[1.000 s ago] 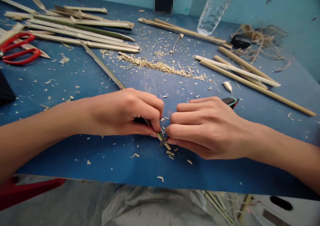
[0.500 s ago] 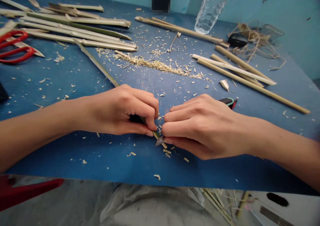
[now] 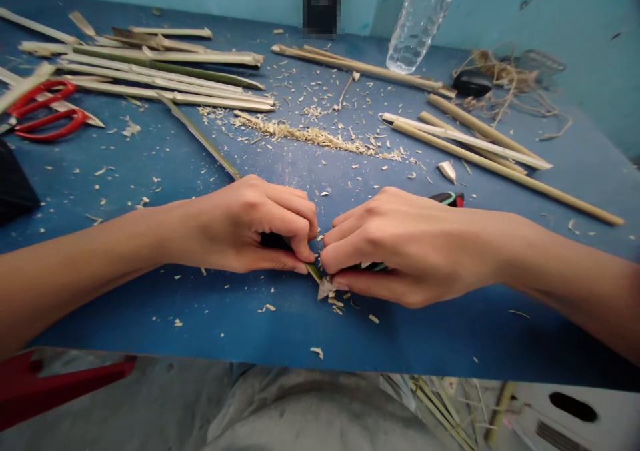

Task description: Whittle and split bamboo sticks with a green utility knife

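Note:
Pinched in my left hand (image 3: 260,224) is a thin green bamboo strip (image 3: 206,138), which slants from the upper left down under the hand. Its near end pokes out past the thumb and index fingertip. My right hand (image 3: 407,244) is closed around a utility knife (image 3: 454,200), its black, red and teal handle mostly covered by the palm. At the strip's end sits the knife's short blade (image 3: 326,288), just beyond my right thumb. Small cut bits (image 3: 340,304) lie around the blade. The fingertips of both hands are close together, slightly apart.
Split bamboo pieces (image 3: 170,98) and red-handled scissors (image 3: 53,111) lie at the left. A line of shavings (image 3: 320,134) crosses the middle. Behind are bamboo sticks (image 3: 510,171), a plastic bottle (image 3: 420,31), a black mouse-like object (image 3: 473,83) and twine (image 3: 507,91). The table's front edge is near.
My right hand has rolled and shifted slightly left, showing more of the knife under the fingers. The blade faces more toward me. The left hand keeps its hold; the view has shifted slightly.

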Demonstrator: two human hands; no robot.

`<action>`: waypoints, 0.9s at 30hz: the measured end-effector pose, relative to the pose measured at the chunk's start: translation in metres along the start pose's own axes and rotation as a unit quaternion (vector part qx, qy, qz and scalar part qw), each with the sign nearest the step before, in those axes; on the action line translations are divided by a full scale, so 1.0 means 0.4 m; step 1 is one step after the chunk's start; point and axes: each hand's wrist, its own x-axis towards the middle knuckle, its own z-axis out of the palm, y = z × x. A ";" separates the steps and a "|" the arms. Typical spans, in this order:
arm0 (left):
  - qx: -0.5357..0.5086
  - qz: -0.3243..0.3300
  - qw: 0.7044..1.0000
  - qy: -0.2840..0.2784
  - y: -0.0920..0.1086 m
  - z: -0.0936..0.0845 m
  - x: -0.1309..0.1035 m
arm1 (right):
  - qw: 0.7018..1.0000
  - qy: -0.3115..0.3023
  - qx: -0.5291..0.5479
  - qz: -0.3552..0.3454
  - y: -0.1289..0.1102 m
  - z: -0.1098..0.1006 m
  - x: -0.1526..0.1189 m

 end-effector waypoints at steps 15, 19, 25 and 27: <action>-0.012 -0.017 1.000 -0.021 0.026 -0.011 -0.007 | 0.996 0.083 0.025 -0.012 0.015 0.036 -0.024; -0.014 -0.044 0.998 -0.036 0.033 -0.015 -0.014 | 0.996 0.083 0.014 -0.017 0.011 0.041 -0.024; -0.004 -0.052 0.997 -0.055 0.039 -0.015 -0.023 | 0.996 0.077 0.026 -0.024 0.014 0.038 -0.028; 0.023 -0.043 0.997 -0.060 0.041 -0.013 -0.023 | 0.996 0.086 0.028 -0.024 0.017 0.038 -0.031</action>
